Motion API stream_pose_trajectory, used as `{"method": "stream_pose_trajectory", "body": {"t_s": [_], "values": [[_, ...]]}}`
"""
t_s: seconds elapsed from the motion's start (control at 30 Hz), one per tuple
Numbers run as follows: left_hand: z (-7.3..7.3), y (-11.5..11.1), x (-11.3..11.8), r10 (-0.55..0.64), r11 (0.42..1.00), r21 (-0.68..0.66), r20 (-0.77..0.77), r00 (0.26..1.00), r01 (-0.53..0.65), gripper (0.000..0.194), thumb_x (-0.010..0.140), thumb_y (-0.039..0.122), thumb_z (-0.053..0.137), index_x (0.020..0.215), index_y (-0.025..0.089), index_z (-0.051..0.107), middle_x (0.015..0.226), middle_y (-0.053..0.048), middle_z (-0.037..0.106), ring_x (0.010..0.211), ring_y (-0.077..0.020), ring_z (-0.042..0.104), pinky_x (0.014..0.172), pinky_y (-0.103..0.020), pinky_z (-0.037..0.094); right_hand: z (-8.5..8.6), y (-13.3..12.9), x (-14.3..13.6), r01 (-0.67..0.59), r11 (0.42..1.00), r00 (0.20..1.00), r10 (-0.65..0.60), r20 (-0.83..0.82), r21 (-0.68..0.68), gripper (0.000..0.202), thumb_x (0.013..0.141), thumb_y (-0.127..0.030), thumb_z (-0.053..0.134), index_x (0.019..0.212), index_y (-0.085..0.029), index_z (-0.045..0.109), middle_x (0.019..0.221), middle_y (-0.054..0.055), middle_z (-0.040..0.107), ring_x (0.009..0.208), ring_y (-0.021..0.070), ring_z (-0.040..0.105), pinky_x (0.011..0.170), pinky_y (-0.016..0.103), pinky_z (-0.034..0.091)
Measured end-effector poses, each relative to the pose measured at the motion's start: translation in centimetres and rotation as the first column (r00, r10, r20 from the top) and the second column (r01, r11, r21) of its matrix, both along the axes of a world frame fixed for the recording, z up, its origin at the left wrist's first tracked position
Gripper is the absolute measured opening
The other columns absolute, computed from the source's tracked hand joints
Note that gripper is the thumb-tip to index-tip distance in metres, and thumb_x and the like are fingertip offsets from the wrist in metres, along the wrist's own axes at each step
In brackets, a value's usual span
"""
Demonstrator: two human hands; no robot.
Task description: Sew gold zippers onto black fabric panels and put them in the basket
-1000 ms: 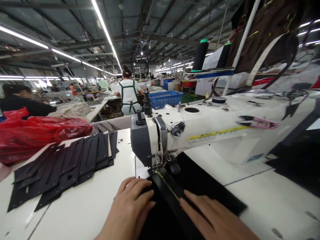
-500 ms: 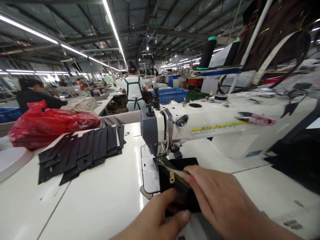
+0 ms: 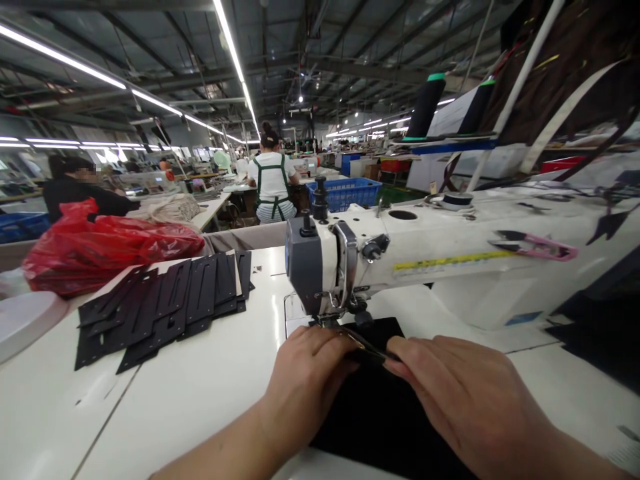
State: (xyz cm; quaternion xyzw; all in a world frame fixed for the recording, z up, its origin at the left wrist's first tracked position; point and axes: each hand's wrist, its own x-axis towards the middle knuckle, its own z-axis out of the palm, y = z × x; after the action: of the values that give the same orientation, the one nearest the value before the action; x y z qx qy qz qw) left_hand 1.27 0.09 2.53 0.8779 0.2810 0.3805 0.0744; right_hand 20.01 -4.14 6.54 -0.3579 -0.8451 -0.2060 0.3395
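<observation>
A black fabric piece (image 3: 385, 420) lies under the head of a white sewing machine (image 3: 430, 243) and spreads toward me. Along its upper edge runs a zipper (image 3: 361, 341), mostly covered by my fingers. My left hand (image 3: 313, 367) is closed over the zipper edge, just in front of the presser foot (image 3: 327, 321); its thumb is tucked underneath. To the right, my right hand (image 3: 455, 387) pinches the same edge between thumb and fingers. The needle itself cannot be made out, and the gold zipper pull is hidden.
Black cut pieces with slots (image 3: 165, 300) lie overlapping on the white table (image 3: 200, 407) at left. Behind them is a red plastic bag (image 3: 110, 233). Pink-handled thread snips (image 3: 540, 245) rest on the machine arm. Two people sit farther back, near a blue basket (image 3: 345, 193).
My left hand has moved up and forward from below the fabric onto the zipper beside the presser foot, covering the gold pull. The black fabric now lies flatter; my right hand keeps its grip.
</observation>
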Motion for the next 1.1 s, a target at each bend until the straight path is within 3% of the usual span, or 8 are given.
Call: {"method": "stream_pose_trajectory", "body": {"t_s": [0.13,0.3,0.5,0.63,0.8,0.97,1.03,1.1], "values": [[-0.3,0.0,-0.3,0.020,0.993,0.121,-0.016,1.000,-0.018,0.013,0.085,0.016,0.055,0.098,0.020,0.058,0.083,-0.004,0.062,0.074,-0.0179,0.057,0.065,-0.032,0.043,-0.2,-0.1,0.2,-0.013,1.000,1.000,0.012,0.013,0.016,0.015,0.093,-0.014,0.036,0.089,-0.014,0.051,0.056,0.000,0.055,0.046,0.0118,0.049,0.046,0.026,0.035],[-0.5,0.2,-0.5,0.013,0.996,0.092,0.007,1.000,-0.014,0.018,0.084,0.016,0.057,0.102,0.017,0.055,0.094,-0.006,0.061,0.085,-0.0181,0.056,0.073,-0.032,0.043,0.0,-0.4,0.0,-0.020,0.999,0.998,0.017,0.065,0.050,0.018,0.093,-0.013,0.036,0.085,-0.014,0.052,0.053,-0.001,0.053,0.045,0.0112,0.048,0.045,0.026,0.034],[0.6,0.3,-0.4,0.004,0.970,0.244,-0.111,0.994,0.023,0.016,0.091,0.019,0.044,0.086,0.016,0.058,0.076,-0.004,0.062,0.067,-0.0166,0.055,0.061,-0.031,0.040,0.3,-0.3,-0.5,-0.045,0.995,0.995,0.037,0.093,0.094,0.020,0.093,-0.014,0.038,0.082,-0.012,0.055,0.052,-0.001,0.052,0.045,0.0115,0.049,0.045,0.027,0.033],[0.7,-0.3,-0.7,0.063,0.961,0.274,-0.097,0.993,-0.034,0.009,0.087,0.017,0.051,0.092,0.017,0.059,0.083,-0.005,0.063,0.071,-0.0178,0.056,0.060,-0.031,0.041,0.2,-0.3,-0.3,-0.033,0.995,0.998,0.027,0.064,0.097,0.021,0.093,-0.015,0.037,0.083,-0.012,0.055,0.053,-0.001,0.053,0.045,0.0119,0.050,0.046,0.028,0.034],[-0.2,-0.5,-1.1,0.160,0.985,0.072,-0.052,0.986,-0.156,0.017,0.086,0.013,0.050,0.099,0.019,0.058,0.100,-0.006,0.062,0.082,-0.0198,0.059,0.068,-0.033,0.046,-0.2,-0.3,-0.1,-0.026,0.996,0.998,0.021,0.056,0.091,0.019,0.093,-0.013,0.036,0.086,-0.014,0.053,0.053,-0.001,0.054,0.045,0.0117,0.049,0.046,0.027,0.033],[-0.4,-0.6,-0.9,0.126,0.983,-0.148,0.086,0.988,-0.113,0.018,0.084,0.011,0.051,0.096,0.021,0.060,0.094,-0.004,0.065,0.085,-0.0191,0.060,0.076,-0.034,0.046,-0.3,-0.3,0.0,-0.044,0.995,0.997,0.037,0.074,0.086,0.020,0.093,-0.013,0.035,0.085,-0.013,0.053,0.053,-0.001,0.053,0.044,0.0115,0.048,0.045,0.027,0.033],[-0.3,-0.7,-0.5,0.194,0.929,-0.347,0.157,0.968,-0.130,0.016,0.080,0.010,0.056,0.092,0.020,0.061,0.088,-0.003,0.066,0.081,-0.0182,0.060,0.072,-0.031,0.046,-0.3,-0.3,0.0,-0.042,0.996,0.996,0.036,0.083,0.081,0.019,0.093,-0.014,0.035,0.087,-0.013,0.053,0.055,-0.001,0.054,0.046,0.0115,0.050,0.046,0.027,0.035],[-0.1,-0.9,0.1,0.304,0.812,-0.568,0.217,0.928,-0.133,0.014,0.075,0.008,0.060,0.085,0.018,0.060,0.080,-0.001,0.066,0.073,-0.0162,0.061,0.065,-0.027,0.046,-0.3,-0.3,0.0,-0.031,0.996,0.996,0.024,0.083,0.087,0.018,0.093,-0.015,0.035,0.088,-0.014,0.052,0.056,-0.001,0.055,0.046,0.0111,0.050,0.047,0.026,0.035]]}}
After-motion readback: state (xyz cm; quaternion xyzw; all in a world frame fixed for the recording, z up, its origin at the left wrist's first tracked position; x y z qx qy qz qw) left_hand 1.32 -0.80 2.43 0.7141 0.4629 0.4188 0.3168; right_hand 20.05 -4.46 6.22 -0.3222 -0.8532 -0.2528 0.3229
